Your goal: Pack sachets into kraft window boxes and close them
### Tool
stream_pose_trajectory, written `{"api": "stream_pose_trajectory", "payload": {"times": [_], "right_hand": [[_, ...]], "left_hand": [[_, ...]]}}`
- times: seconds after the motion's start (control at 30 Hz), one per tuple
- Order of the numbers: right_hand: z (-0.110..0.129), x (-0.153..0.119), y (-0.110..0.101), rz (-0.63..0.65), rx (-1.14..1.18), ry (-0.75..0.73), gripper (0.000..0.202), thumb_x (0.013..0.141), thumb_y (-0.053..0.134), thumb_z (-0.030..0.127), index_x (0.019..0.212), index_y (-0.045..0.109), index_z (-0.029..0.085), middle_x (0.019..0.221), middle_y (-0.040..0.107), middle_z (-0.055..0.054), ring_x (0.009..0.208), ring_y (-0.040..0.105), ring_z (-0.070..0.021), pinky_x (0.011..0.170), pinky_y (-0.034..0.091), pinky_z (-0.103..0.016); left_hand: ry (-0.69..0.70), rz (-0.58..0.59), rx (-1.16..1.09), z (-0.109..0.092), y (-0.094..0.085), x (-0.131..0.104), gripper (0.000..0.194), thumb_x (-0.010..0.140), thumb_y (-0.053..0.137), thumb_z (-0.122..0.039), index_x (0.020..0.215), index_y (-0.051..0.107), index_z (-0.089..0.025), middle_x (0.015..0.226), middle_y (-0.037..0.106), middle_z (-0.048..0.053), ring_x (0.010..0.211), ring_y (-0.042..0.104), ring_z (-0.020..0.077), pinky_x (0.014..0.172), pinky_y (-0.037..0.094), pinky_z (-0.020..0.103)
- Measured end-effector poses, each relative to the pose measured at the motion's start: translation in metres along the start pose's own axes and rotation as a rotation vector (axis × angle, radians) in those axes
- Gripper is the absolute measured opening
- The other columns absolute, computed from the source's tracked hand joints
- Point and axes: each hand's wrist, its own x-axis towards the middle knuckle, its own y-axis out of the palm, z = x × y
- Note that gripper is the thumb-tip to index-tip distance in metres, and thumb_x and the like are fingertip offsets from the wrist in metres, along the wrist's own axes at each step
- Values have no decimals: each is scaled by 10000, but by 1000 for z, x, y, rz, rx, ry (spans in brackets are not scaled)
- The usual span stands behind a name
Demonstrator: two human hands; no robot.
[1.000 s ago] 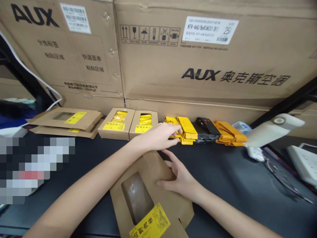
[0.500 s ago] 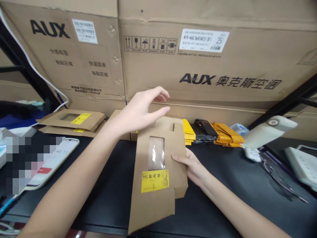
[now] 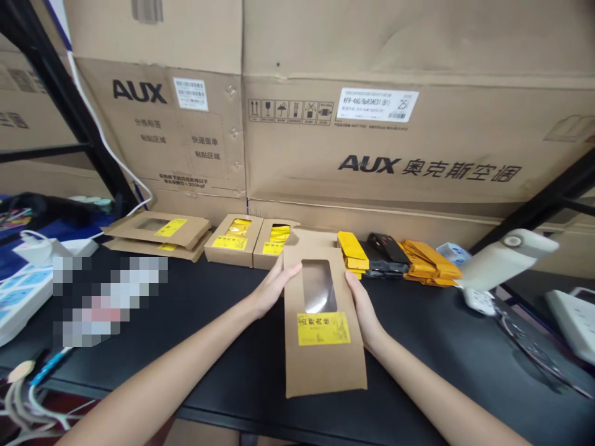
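Between my two hands I hold a brown cardboard box [image 3: 325, 365] with a clear window and a yellow label on its front. Flaps stick out at its top and bottom ends. My left hand [image 3: 274, 285] grips the left side, thumb on the front near the window. On the right side, my right hand [image 3: 365, 306] is closed around the edge, its fingers partly hidden behind the box. Just behind the held box stand two packed boxes, one [image 3: 230, 254] with yellow packets showing in its window, the other [image 3: 269, 251] partly covered by the held box.
Flat box blanks [image 3: 153, 232] lie stacked at the back left. Yellow packets [image 3: 351, 248], black packets [image 3: 385, 254] and orange packets [image 3: 430, 260] line the back right. A white bottle [image 3: 506, 257], glasses [image 3: 530, 347] and power strips [image 3: 28, 291] are at the sides. Large cartons [image 3: 297, 161] wall off the back.
My left hand has come down from above the box and now grips its left side. The box has turned more upright and squared up, its side flap no longer spread out. The view has shifted left.
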Motion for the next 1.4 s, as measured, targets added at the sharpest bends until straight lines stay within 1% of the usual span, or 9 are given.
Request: {"api": "stream_pose_trajectory", "payload": {"times": [0.1,0.2,0.27,0.43,0.67,0.8,1.0,1.27,1.4], "right_hand": [[-3,-1,-1,-63,-59,-107,558,781,577,579,1245,505,277,1353,521,-24,1256,477,-230,1041,402,-351],[-1,-1,-2,40,-30,-85,594,789,614,501,1320,402,341,1407,461,13,1267,465,-196,1009,420,-308],[1,1,-4,79,-21,-52,565,780,631,479,1286,430,329,1359,504,3,1211,510,-206,950,448,-303],[4,10,-10,-37,-17,-37,434,698,670,515,1011,537,245,1042,649,-22,906,612,-219,713,476,-291],[12,2,-7,53,28,5,406,699,610,527,978,629,232,949,693,-36,972,619,-276,814,499,-358],[9,3,-8,27,-10,66,358,696,571,517,875,633,213,828,685,-43,830,626,-258,718,496,-346],[4,10,-11,-67,-187,-69,288,670,632,471,632,566,193,667,561,5,660,495,-149,602,395,-247],[1,6,-11,-153,-266,-272,244,728,627,444,690,615,203,748,604,-5,712,510,-150,659,403,-258],[4,2,-9,-222,-230,-303,270,693,678,458,665,603,201,698,577,0,648,484,-124,596,390,-245]], "left_hand": [[36,-42,36,4,1,-3,607,857,548,-407,1402,336,-248,1498,366,60,1372,345,248,1123,301,378],[19,-31,38,4,1,-4,572,857,547,-396,1378,352,-264,1464,419,56,1348,385,244,1095,347,374],[-16,-20,53,3,0,-3,516,844,553,-392,1316,415,-235,1397,499,70,1319,423,258,1051,395,372],[-37,-19,97,9,-2,0,414,822,556,-402,1180,509,-199,1213,628,74,1219,514,269,965,448,369],[-77,0,221,13,-2,0,381,779,591,-475,1032,562,-191,873,682,59,1063,593,288,813,491,378],[-83,5,224,13,-2,0,346,800,563,-477,968,557,-174,904,673,65,1075,576,279,841,473,376],[-43,58,219,18,-7,3,333,845,500,-453,991,583,-165,1054,670,88,1084,574,271,899,448,390],[-17,82,248,19,-9,3,383,870,458,-430,1120,571,-163,1134,660,98,1120,563,271,936,441,402],[1,74,286,18,-8,1,360,867,457,-415,1101,567,-165,1118,657,92,1135,549,259,915,448,369]]}}
